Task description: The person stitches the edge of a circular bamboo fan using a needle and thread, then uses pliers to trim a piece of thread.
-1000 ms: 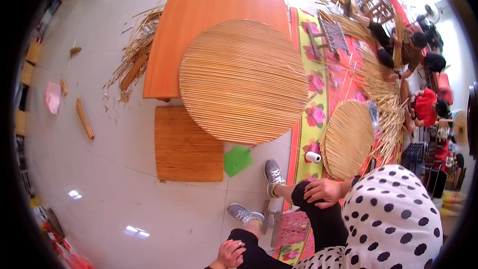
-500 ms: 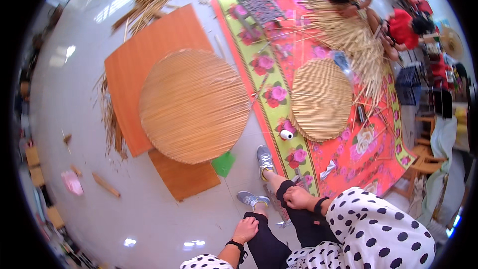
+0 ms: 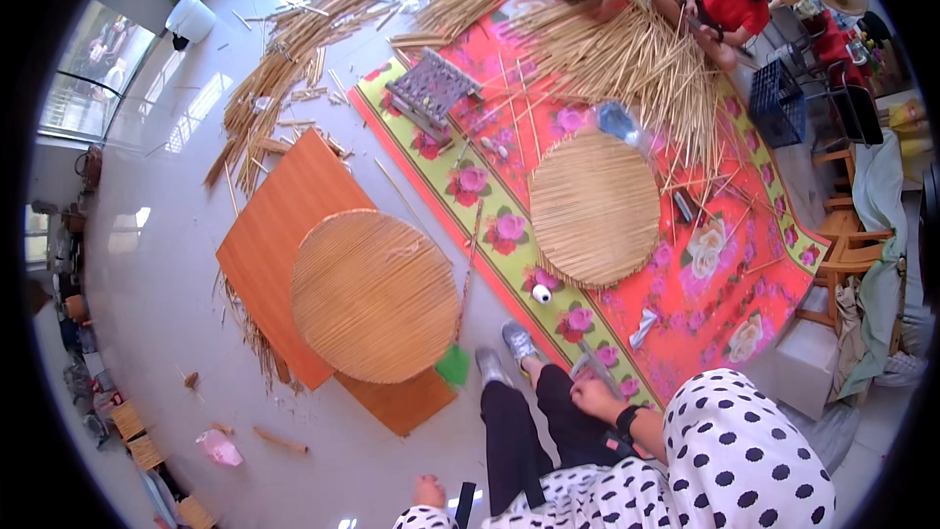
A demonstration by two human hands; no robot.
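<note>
My right hand [image 3: 593, 398], fingers curled, is at my right knee beside a grey metal frame. My left hand [image 3: 428, 492] shows at the bottom, off my leg, its fingers too blurred to read. Ahead of my feet, a round slatted mat [image 3: 374, 296] lies on an orange board [image 3: 257, 250], over a smaller wooden board [image 3: 394, 402], with a green plastic piece [image 3: 450, 365] beside them. A second round mat [image 3: 594, 208] lies on a red flowered sheet [image 3: 685, 333] near a white roll [image 3: 541, 294].
A low woven stool [image 3: 431, 93] stands beyond. Two people [image 3: 729, 2] sit at the upper right among loose strips [image 3: 636, 54]. More strips [image 3: 274, 88] litter the floor at upper left. Wooden chairs [image 3: 844, 255] and a dark crate [image 3: 775, 98] line the right; a white bucket [image 3: 191, 17] stands far left.
The view has swung, showing more of the room beyond the boards. My left hand has left my knee, and my left foot has moved closer to my right.
</note>
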